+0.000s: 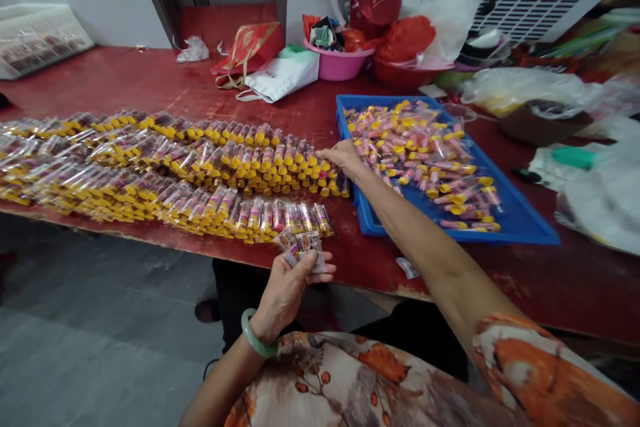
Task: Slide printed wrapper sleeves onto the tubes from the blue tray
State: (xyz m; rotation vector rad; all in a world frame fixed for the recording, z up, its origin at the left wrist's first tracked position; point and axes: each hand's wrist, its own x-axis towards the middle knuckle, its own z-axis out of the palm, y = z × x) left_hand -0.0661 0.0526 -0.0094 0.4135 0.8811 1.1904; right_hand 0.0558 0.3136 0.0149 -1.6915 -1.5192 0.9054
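Near the table's front edge, my left hand (290, 280) is closed on small printed packets (306, 248), thumb pressed on top. My right hand (345, 159) reaches over the right end of the stacked tubes (270, 160), its fingers pinched at a yellow-ended tube; the fingertip contact is small in the picture. The stacked tubes are wrapped in clear plastic with yellow ends and lie in long rows to the left. To the right, a blue tray (520, 213) holds a loose heap of pink and yellow tubes (410, 140), partly behind my right forearm.
At the back stand a pink basin (343, 65) of odds and ends, a red bag (255, 47) and a white bag (285, 77). Plastic bags (535, 90) crowd the right side. A small clear wrapper (407, 268) lies by the front edge of the red table (200, 90).
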